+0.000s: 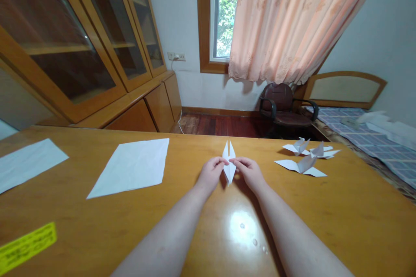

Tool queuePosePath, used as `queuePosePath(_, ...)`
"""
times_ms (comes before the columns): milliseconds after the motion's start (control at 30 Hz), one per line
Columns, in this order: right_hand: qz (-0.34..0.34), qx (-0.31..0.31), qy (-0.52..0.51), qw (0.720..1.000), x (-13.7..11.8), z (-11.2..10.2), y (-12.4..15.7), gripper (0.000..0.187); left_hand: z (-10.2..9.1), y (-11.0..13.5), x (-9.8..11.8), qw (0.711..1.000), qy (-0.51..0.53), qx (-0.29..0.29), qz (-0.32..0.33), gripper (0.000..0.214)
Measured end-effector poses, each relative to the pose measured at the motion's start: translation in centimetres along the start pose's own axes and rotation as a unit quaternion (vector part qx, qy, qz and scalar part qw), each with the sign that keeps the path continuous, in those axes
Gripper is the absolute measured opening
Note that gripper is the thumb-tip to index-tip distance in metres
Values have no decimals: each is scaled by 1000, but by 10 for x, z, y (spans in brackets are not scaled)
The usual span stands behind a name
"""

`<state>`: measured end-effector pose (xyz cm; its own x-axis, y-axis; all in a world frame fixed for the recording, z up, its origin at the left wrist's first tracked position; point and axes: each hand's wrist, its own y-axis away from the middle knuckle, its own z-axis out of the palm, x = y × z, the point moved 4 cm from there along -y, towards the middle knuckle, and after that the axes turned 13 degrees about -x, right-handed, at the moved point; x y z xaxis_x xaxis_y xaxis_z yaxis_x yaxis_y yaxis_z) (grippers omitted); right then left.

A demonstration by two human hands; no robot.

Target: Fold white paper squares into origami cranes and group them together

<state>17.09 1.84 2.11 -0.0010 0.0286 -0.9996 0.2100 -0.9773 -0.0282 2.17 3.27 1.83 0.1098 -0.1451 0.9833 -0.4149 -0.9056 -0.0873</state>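
A narrow piece of folded white paper (229,174) is between my hands near the middle of the table, its two thin points facing away from me and a single point toward me. My left hand (212,171) pinches its left edge with thumb and forefinger. From the other side my right hand (249,172) grips the right edge, the thumb and forefinger close to those of the left. The fingertips cover the middle of the paper. Several folded paper cranes (303,165) with spread wings stand on the table to the right.
On the wooden table (146,225), a flat white sheet (133,166) lies left of my hands, with another sheet (29,162) farther left. A yellow label (27,246) is at the near left. Beyond the table are a glass-doored cabinet (130,86), an armchair (282,99) and a bed (354,130).
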Motion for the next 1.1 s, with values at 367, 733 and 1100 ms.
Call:
queuePosePath(367, -18, 15, -34, 999, 12, -2, -7, 31, 5, -4, -8, 998, -57, -26, -24, 12)
queuePosePath(733, 52, -47, 5, 998, 17, 5, -7, 31, 4, -3, -10, 996, -75, -9, -36, 21)
queuePosePath(1100, 44, -18, 106, 993, 18, -2, -6, 29, 4, -4, -9, 996, -64, -35, -58, 22)
